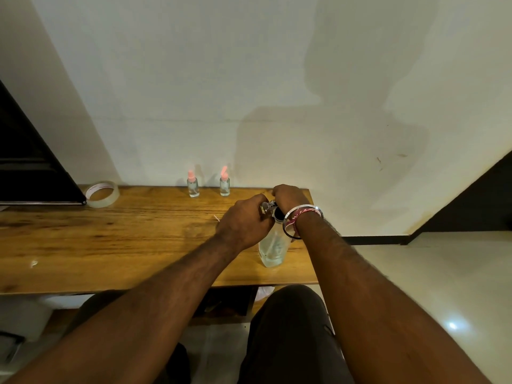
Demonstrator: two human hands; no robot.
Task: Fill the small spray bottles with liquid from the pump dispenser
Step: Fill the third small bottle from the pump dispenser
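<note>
A clear pump dispenser bottle (273,250) stands near the right end of the wooden table (110,245). My right hand (288,196) rests on top of its pump head, fingers curled over it. My left hand (243,220) grips a small clear glass bottle (267,209) and holds it right beside the pump head, its open neck toward the nozzle. Two small spray bottles with pink caps stand at the table's back edge, one on the left (192,184) and one on the right (224,182). The nozzle itself is hidden by my hands.
A roll of clear tape (102,194) lies at the back left beside a dark flat object (33,173). A thin pale stick (216,218) lies on the table by my left hand. The table's right edge (311,239) drops to a light floor.
</note>
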